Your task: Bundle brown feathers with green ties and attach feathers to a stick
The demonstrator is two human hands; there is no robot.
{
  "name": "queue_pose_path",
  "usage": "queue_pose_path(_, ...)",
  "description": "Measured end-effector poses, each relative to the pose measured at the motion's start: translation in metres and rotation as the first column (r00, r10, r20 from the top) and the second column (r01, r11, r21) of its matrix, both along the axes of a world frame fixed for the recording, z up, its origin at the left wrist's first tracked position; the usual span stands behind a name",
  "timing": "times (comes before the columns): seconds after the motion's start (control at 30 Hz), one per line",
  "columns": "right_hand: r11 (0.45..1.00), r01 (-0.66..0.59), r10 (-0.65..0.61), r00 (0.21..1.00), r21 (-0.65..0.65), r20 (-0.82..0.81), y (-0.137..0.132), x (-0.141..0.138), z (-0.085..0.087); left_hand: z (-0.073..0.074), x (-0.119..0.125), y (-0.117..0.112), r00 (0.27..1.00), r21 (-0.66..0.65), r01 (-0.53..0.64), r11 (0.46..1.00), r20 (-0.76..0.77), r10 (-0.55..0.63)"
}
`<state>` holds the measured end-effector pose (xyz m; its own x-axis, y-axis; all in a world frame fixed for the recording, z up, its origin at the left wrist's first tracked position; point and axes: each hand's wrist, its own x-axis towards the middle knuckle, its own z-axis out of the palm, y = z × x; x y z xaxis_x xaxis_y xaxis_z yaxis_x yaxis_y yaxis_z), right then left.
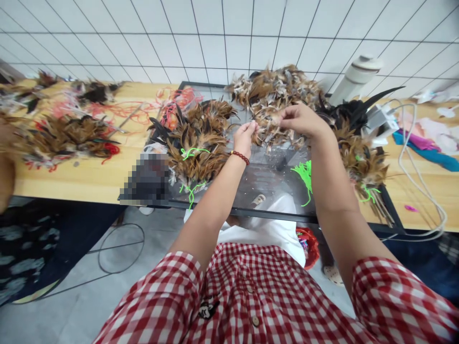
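Observation:
My left hand [245, 137], with a beaded bracelet [240, 156] at its wrist, has its fingertips pinched together above the dark tray [247, 177]. What it pinches is too small to make out. Just to the right, my right hand [300, 119] reaches to the near side of a loose pile of brown feathers [279, 86], its thumb and fingers closed on a feather there. Left of my hands lie bunches of brown and black feathers [201, 138] tied with green string. A bundle of bright green string [304, 177] rests beside my right forearm.
More feather bunches [358, 153] lie at the tray's right, near a white bottle [355, 79] and a white cable [405, 157]. Red strings [179, 102] trail leftward over the wooden table [89, 179]. At far left, another person's arm [6, 162] is beside feathers. A tiled wall stands behind.

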<state>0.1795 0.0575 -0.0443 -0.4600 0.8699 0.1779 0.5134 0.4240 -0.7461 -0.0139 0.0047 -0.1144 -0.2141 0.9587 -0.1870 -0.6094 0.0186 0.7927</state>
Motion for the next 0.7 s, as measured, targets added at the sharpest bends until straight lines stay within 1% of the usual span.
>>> queue_pose_path(0.07, 0.993, -0.017, 0.007, 0.996, 0.117, 0.089, -0.002, -0.007, 0.000, -0.006, 0.001, 0.005, 0.998, 0.037, 0.000, 0.999, -0.061, 0.002)
queue_pose_path(0.13, 0.979, -0.043, 0.014, 0.989, 0.197, 0.150, -0.005, -0.012, 0.001, -0.010, 0.000, 0.009, 0.993, 0.075, -0.015, 0.997, -0.117, 0.023)
queue_pose_path(0.2, 0.967, -0.078, 0.031, 0.981, 0.243, 0.192, -0.009, -0.017, 0.003, -0.011, -0.002, 0.010, 0.977, 0.138, -0.053, 0.989, -0.197, 0.080)
queue_pose_path(0.27, 0.956, -0.109, 0.049, 0.975, 0.272, 0.217, -0.013, -0.022, 0.004, -0.011, -0.004, 0.010, 0.938, 0.240, -0.068, 0.968, -0.314, 0.144)
queue_pose_path(0.33, 0.950, -0.128, 0.069, 0.976, 0.286, 0.207, -0.015, -0.028, 0.004, -0.010, -0.004, 0.008, 0.889, 0.316, -0.014, 0.949, -0.431, 0.157)
queue_pose_path(0.4, 0.950, -0.129, 0.086, 0.984, 0.284, 0.157, -0.016, -0.032, 0.001, -0.011, -0.003, 0.005, 0.857, 0.316, 0.047, 0.948, -0.499, 0.124)
queue_pose_path(0.47, 0.957, -0.117, 0.095, 0.991, 0.265, 0.095, -0.014, -0.033, -0.003, -0.012, -0.001, 0.005, 0.858, 0.284, 0.054, 0.957, -0.503, 0.101)
queue_pose_path(0.53, 0.968, -0.108, 0.100, 0.994, 0.226, 0.048, -0.010, -0.030, -0.007, -0.014, 0.001, 0.005, 0.883, 0.265, 0.009, 0.964, -0.455, 0.117)
queue_pose_path(0.6, 0.979, -0.105, 0.104, 0.994, 0.173, 0.015, -0.005, -0.025, -0.010, -0.014, 0.001, 0.006, 0.910, 0.253, -0.029, 0.967, -0.393, 0.131)
queue_pose_path(0.7, 0.992, -0.101, 0.105, 0.994, 0.080, -0.042, -0.003, -0.019, -0.009, -0.013, 0.001, 0.007, 0.931, 0.231, -0.049, 0.972, -0.342, 0.128)
